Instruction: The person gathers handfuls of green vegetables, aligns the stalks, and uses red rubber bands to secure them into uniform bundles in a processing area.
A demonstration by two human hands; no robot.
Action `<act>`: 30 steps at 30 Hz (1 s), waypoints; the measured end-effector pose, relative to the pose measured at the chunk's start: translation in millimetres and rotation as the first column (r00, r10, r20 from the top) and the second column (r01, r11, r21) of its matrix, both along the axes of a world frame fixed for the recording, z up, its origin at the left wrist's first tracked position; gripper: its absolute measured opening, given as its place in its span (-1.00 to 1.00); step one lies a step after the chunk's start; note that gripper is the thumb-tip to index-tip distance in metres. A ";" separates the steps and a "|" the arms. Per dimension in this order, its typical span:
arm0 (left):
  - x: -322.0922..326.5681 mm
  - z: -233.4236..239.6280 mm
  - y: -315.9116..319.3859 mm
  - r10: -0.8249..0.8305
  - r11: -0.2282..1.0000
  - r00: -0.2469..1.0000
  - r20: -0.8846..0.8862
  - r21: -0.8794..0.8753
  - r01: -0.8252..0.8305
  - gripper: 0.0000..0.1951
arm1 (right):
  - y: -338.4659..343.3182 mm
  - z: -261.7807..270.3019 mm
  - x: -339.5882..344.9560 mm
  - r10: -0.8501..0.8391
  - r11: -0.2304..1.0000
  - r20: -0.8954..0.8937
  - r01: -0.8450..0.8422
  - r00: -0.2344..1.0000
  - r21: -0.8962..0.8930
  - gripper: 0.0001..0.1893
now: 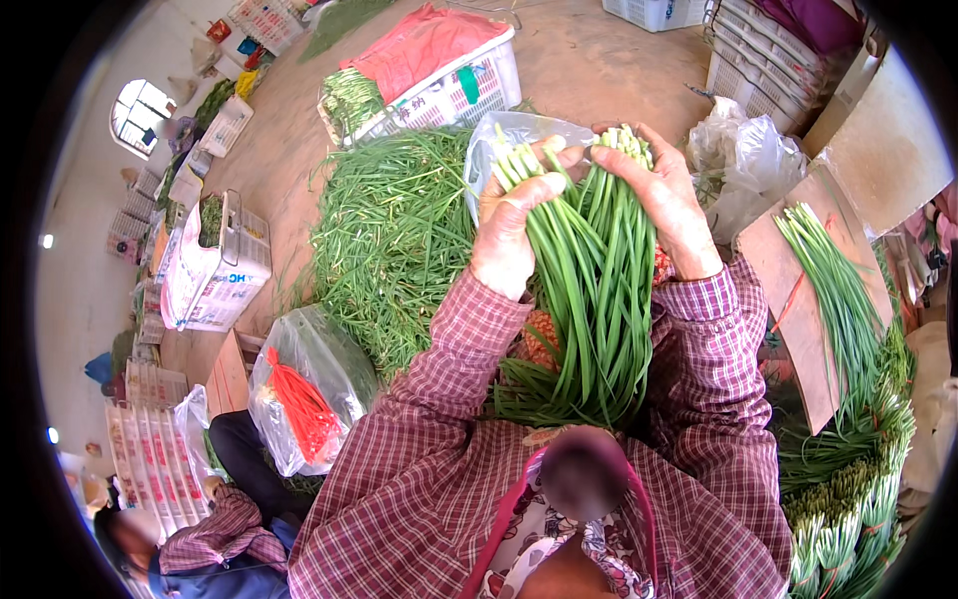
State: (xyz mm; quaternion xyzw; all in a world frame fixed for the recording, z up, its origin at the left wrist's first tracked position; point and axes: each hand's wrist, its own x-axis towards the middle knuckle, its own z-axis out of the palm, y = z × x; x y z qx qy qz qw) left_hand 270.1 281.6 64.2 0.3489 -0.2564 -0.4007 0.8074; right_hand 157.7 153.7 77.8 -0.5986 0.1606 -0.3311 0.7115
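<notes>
Two bunches of green garlic chives hang from my hands over my lap, pale cut ends up and leaves trailing towards me. My left hand grips the left bunch just below its ends. Around the right bunch my right hand is closed, thumb across the front near the ends. The two bunches touch along their leaves. Behind my hands lies a clear plastic bag. To my right, a loose bundle of chives rests on a tilted board.
A heap of loose green leaves covers the floor ahead-left. Beyond it stands a white crate under red cloth. A bag of red ties lies at my left, near another person. Tied bundles stand at my right.
</notes>
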 end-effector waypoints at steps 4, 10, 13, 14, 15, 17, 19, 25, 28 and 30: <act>-3.9 -3.1 -2.4 0.038 0.999 0.999 0.027 0.010 -0.038 -0.60 | 1.2 -0.6 2.1 0.037 0.992 -0.014 -0.038 0.999 -0.123 -0.60; 22.3 7.6 -2.5 0.003 1.000 0.999 -0.053 -0.004 -0.003 -0.74 | -12.0 11.7 7.1 -0.072 0.978 -0.048 0.061 0.996 -0.199 -0.56; 79.0 38.3 23.3 0.011 0.987 0.999 -0.034 -0.159 -0.016 -0.71 | -55.1 27.0 -19.1 -0.189 0.980 0.066 0.193 0.980 -0.055 -0.55; 101.9 53.0 36.6 0.027 0.981 1.000 -0.012 -0.191 -0.028 -0.70 | -74.7 34.5 -35.5 -0.275 0.954 0.113 0.285 0.955 -0.091 -0.56; 125.0 68.1 50.5 0.044 0.974 0.999 0.012 -0.224 -0.040 -0.70 | -95.3 39.0 -52.3 -0.355 0.919 0.165 0.375 0.920 -0.119 -0.56; 169.2 92.2 69.9 0.108 0.957 0.945 0.308 -0.290 -0.014 -0.66 | -135.8 39.9 -86.7 -0.586 0.748 0.259 0.635 0.768 -0.192 -0.57; 192.7 118.7 86.5 0.284 0.952 0.797 0.533 -0.259 -0.166 -0.65 | -132.6 50.5 -88.1 -0.658 0.614 0.291 0.719 0.694 -0.326 -0.58; 169.5 146.6 80.0 0.220 0.961 0.689 0.690 -0.274 -0.033 -0.67 | -48.5 84.3 -10.2 -0.428 0.408 0.382 0.552 0.819 -0.727 -0.70; 161.0 153.5 62.7 0.053 0.920 0.760 0.648 -0.328 0.216 -0.68 | -27.2 106.6 7.0 -0.278 0.543 0.284 0.394 0.918 -0.741 -0.73; 145.9 155.1 50.1 -0.068 0.885 0.807 0.586 -0.338 0.320 -0.69 | -20.9 106.6 20.4 -0.150 0.744 0.230 0.262 0.962 -0.615 -0.73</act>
